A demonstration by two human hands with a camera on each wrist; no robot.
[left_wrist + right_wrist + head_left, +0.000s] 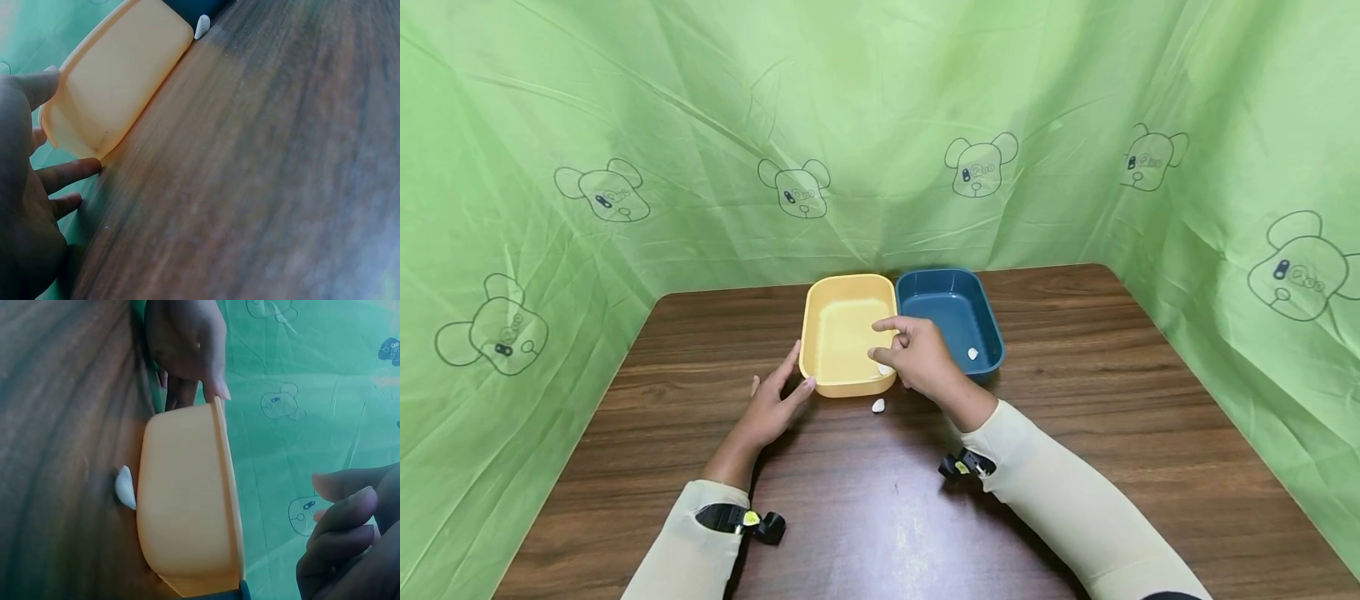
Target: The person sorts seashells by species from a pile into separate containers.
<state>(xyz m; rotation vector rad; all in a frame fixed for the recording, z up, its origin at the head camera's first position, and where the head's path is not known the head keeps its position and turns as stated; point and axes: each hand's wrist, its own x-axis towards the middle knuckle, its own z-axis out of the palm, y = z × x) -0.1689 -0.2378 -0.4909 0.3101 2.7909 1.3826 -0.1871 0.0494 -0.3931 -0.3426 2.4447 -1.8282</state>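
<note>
My right hand (917, 354) is over the right side of a yellow rectangular tub (850, 387). Its index finger and thumb stand apart with a gap between them, while the other fingers curl in. Just below the thumb, a small white piece (883, 369) shows inside the tub, partly hidden by the hand. My left hand (772, 407) touches the tub's near left corner with spread, fairly straight fingers. Another white piece (878, 406), shell-like in the left wrist view, lies on the table close to the tub's front wall.
A dark blue tub (992, 333) stands right against the yellow one, with one white piece (973, 354) inside. Both are near the back edge of the brown wooden table (1075, 392). Green curtain (880, 100) with mouse-like drawings surrounds the back and sides.
</note>
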